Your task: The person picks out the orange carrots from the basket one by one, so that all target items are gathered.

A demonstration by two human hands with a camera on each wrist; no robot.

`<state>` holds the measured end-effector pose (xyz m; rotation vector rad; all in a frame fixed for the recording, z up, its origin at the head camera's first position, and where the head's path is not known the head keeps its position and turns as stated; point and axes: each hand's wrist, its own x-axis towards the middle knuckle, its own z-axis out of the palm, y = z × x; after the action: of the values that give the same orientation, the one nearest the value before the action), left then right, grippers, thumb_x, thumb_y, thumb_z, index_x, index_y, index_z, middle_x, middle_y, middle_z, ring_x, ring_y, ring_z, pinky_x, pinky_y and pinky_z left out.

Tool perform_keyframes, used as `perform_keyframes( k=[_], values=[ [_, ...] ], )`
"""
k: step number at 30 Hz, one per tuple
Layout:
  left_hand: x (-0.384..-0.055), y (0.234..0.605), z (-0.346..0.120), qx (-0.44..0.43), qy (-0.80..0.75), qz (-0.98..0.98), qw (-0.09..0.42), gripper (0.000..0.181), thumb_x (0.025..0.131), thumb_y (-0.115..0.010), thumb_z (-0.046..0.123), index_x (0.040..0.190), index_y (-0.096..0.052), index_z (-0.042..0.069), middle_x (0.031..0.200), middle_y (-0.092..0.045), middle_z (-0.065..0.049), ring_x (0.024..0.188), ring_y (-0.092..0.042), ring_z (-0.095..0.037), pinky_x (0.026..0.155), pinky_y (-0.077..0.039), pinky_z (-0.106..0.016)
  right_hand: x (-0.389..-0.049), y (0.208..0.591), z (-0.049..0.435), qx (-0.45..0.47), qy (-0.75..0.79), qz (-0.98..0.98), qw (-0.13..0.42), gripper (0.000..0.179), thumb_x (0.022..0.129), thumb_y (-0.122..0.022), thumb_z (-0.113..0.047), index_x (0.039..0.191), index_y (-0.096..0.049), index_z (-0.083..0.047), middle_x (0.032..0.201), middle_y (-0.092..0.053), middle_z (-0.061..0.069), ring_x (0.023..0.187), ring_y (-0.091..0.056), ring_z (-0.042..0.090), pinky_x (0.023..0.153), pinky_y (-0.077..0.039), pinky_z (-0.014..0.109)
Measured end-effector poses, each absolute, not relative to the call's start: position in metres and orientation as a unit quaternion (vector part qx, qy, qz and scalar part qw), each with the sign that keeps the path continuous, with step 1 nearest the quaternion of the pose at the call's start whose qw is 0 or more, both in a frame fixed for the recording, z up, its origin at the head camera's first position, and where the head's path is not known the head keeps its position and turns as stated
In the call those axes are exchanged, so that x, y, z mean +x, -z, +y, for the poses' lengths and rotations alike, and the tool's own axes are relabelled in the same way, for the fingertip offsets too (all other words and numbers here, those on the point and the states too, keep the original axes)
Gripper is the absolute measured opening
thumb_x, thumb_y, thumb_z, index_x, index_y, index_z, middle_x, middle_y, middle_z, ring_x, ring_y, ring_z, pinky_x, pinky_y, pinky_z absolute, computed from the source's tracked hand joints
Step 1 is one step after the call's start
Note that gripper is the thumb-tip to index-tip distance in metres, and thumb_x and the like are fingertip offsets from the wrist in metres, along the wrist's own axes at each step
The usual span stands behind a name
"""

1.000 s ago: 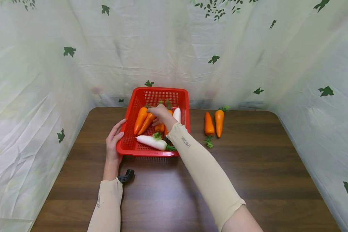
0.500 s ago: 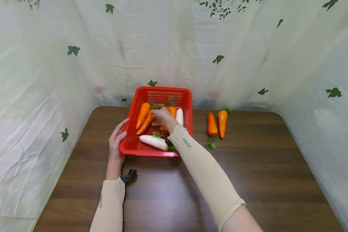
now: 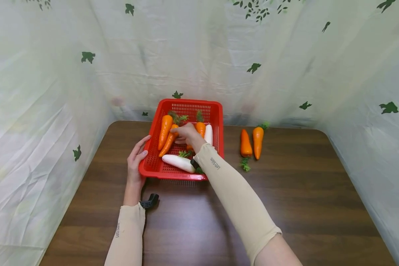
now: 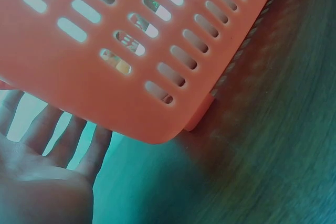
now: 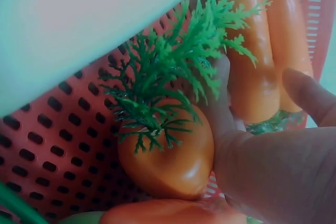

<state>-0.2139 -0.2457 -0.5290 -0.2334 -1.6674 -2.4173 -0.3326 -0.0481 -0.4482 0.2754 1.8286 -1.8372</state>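
Observation:
A red basket [image 3: 147, 173] holds orange carrots and white radishes. My left hand [image 3: 136, 159] is at the basket's left side, fingers fairly straight against it and thumb at the rim; the fingertips hide behind the basket corner in the left wrist view. Inside the basket, my right hand [image 3: 190, 133] holds a slanting carrot [image 3: 167, 144], thumb on one side and fingers on the other in the right wrist view. Beside it lies another carrot [image 3: 165, 131]. A leafy-topped carrot [image 5: 168, 161] lies under the right wrist, and a radish [image 3: 177, 163] lies along the front.
Another carrot [image 3: 200, 128] and a radish [image 3: 208, 133] lie at the basket's right side. Two carrots lie outside on the brown table [image 3: 306, 192], a left one [image 3: 245, 143] and a right one [image 3: 258, 142]. A pale leaf-patterned cloth [image 3: 206, 55] hangs behind.
The two left carrots have shifted slightly toward the back of the basket with my right hand, and their green tops now show. The whole head view has drifted a little. My left hand stays at the basket.

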Motion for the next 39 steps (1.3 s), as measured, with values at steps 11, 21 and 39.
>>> perform_keyframes(
  k=[11,21,39],
  values=[
    [-0.214,0.525,-0.24,-0.085,0.818,-0.56,0.097,0.052,0.103,-0.045,0.008,0.155,-0.05,0.007,0.162,-0.047,-0.013,0.142,-0.048,-0.033,0.108,-0.054,-0.032,-0.329,0.442,-0.04,0.109,0.686,0.69,0.202,0.021,0.097,-0.072,-0.008,0.109,-0.062,0.005,0.101,-0.066,0.015,0.113,-0.071,0.043,0.1,-0.06,0.048],
    [-0.213,0.527,-0.24,-0.073,0.812,-0.569,0.108,0.053,0.102,-0.05,0.01,0.154,-0.052,0.009,0.16,-0.05,-0.012,0.14,-0.05,-0.038,0.108,-0.055,-0.035,-0.326,0.428,-0.029,0.079,0.676,0.707,0.191,0.035,0.097,-0.073,-0.011,0.071,-0.05,-0.01,0.105,-0.069,0.018,0.114,-0.07,0.043,0.105,-0.057,0.048],
    [-0.21,0.527,-0.242,-0.064,0.812,-0.57,0.111,0.051,0.102,-0.051,0.01,0.153,-0.053,0.009,0.157,-0.052,-0.013,0.135,-0.054,-0.034,0.103,-0.058,-0.033,-0.324,0.415,-0.002,0.021,0.659,0.722,0.209,0.022,0.098,-0.075,-0.019,0.09,-0.066,0.001,0.097,-0.072,0.012,0.118,-0.068,0.044,0.111,-0.053,0.05]
  ],
)
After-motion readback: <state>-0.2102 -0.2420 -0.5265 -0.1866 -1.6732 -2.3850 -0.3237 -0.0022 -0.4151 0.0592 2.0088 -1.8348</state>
